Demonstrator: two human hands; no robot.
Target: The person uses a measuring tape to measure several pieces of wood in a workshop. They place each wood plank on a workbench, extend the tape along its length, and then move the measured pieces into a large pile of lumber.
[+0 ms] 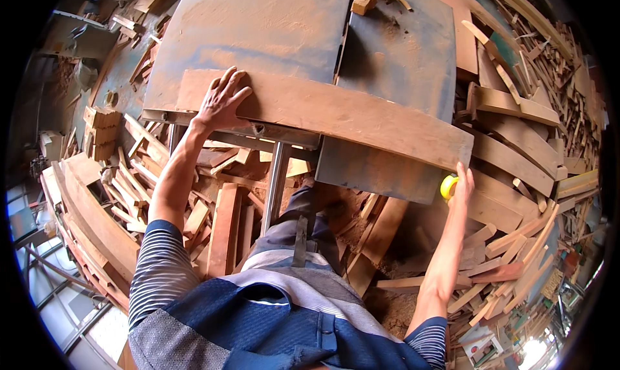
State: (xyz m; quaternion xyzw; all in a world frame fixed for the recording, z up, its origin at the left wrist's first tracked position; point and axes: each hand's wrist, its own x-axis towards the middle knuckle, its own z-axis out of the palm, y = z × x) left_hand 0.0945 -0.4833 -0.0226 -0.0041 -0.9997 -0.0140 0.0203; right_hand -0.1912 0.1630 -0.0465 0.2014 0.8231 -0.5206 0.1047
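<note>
A long, wide wooden plank lies along the near edge of a sawdust-covered metal machine table. My left hand rests flat on the plank near its left end, fingers stretched out and thumb apart. At the plank's right end, my right hand is closed around a small, round yellow tape measure. Its fingertips are up against the corner of the plank; part of the tape measure is hidden behind the fingers. No drawn-out tape can be made out.
Small wood blocks sit at the table's far edge, beside a dark slot. Curved boards and offcuts are heaped to the right. Stacked blocks and long boards stand at left. Scrap wood covers the floor around a metal table leg.
</note>
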